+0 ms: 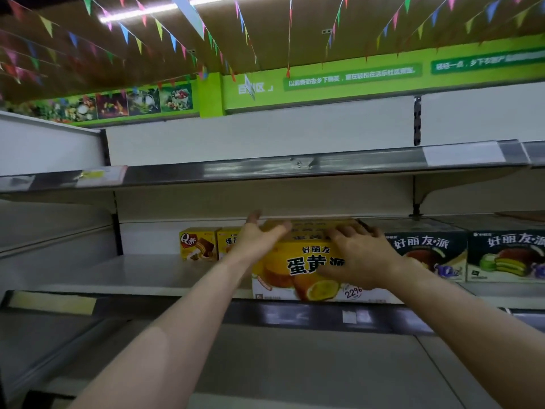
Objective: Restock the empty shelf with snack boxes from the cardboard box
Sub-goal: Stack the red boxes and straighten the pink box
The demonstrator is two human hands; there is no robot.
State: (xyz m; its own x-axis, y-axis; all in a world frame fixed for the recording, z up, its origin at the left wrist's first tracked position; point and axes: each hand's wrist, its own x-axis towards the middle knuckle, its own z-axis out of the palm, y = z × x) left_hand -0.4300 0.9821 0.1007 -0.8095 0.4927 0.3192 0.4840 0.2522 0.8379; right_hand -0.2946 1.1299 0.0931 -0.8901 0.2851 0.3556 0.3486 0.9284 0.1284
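yellow cardboard snack box (298, 270) is being seated at the shelf (132, 276) front, left hand (259, 240) fingers spread beside it, right hand (362, 255) fingers spread flat on it. few boxes are shelved; much bare shelf is left.

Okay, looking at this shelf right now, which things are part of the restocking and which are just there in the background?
Part of the job:
- big yellow snack box
- left hand and right hand on it
- middle shelf
- small yellow boxes behind
- dark snack boxes to the right

Just there:
- coloured bunting
- green wall banner
- upper shelf
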